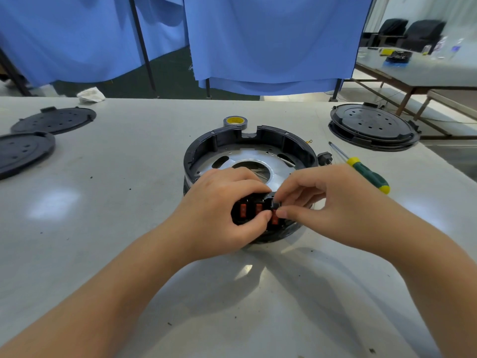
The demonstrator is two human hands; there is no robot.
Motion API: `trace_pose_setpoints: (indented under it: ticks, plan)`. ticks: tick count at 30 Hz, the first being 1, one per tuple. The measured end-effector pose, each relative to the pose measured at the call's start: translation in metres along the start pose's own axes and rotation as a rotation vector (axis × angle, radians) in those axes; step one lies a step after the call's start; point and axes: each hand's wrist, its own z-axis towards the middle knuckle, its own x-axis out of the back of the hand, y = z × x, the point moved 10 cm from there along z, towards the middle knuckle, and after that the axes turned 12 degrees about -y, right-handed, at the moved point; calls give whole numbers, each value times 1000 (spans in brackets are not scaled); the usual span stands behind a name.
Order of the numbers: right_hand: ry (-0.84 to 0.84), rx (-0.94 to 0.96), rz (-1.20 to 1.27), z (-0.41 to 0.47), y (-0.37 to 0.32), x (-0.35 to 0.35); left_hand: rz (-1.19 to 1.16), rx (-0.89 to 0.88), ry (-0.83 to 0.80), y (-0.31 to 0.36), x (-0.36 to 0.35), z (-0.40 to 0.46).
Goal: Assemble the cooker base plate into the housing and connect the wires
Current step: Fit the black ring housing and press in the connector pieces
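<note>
grey table [103, 228] carries housing [201, 148], screwdriver [366, 171], tape roll [234, 121], black plates [54, 120]

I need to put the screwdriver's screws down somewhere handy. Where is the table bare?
Bare table lies between the two loose black plates and the housing, and along the near edge around both forearms. Right of the housing is crowded: screwdriver, stacked plates.

The housing [250, 148] sat mid-table [103, 228] with a metal plate [260, 164] inside and a tape roll [234, 121] just behind. A screwdriver [366, 171] and stacked covers [374, 126] lay to its right, two covers [38, 135] far left. Both hands [222, 210] [320, 200] met at its near rim.
</note>
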Motion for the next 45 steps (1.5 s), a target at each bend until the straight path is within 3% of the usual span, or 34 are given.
trace_pose_setpoints:
  ticks: [10,17,34,45]
  plan:
    - [104,1,-221,-1,0,14,21,2,22,0,1,1]
    - [-71,-103,-289,7,18,-8,-10,33,37,-1,2,1]
    - [6,-116,-105,7,26,0,-122,103,45,-6,4,1]
    - [46,-62,-130,9,19,2,-117,110,68,-5,5,2]
